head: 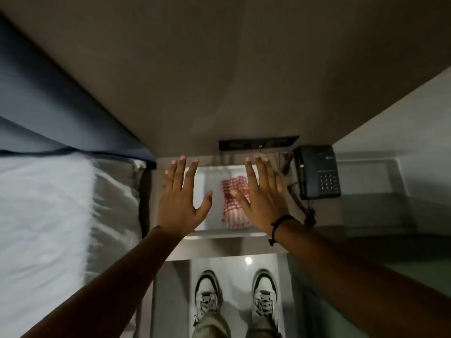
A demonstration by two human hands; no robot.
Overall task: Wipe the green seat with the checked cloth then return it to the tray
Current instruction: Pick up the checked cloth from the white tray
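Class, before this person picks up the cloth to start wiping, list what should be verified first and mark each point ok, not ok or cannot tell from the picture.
1. Checked cloth lies in the tray: ok.
2. Left hand open and holding nothing: ok.
3. Right hand open, fingers spread, above the cloth's right side: ok.
4. Whether the right hand touches the cloth: cannot tell.
5. Telephone and its cord lie right of the tray, outside it: ok.
6. Green seat in sight: not ok; only a greenish surface at the right edge, too dim to identify.
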